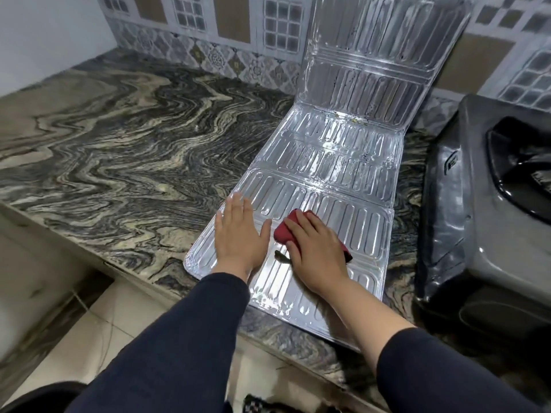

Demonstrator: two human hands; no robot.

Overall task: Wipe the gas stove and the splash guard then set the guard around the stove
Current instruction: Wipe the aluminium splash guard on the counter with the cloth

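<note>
The ribbed silver foil splash guard (334,162) lies unfolded on the marbled counter, its far panels leaning up against the tiled wall. My left hand (240,236) rests flat and open on the guard's near left part. My right hand (317,251) presses a red cloth (286,231) onto the near panel, just right of my left hand. A small dark smear sits on the foil between my hands. The gas stove (489,204), grey with a black burner area, stands to the right of the guard, partly cut off by the frame edge.
The dark swirl-patterned stone counter (125,150) stretches left of the guard, its front edge running diagonally. The patterned tile wall (226,34) backs the counter. The light floor tiles (98,329) lie below the counter edge.
</note>
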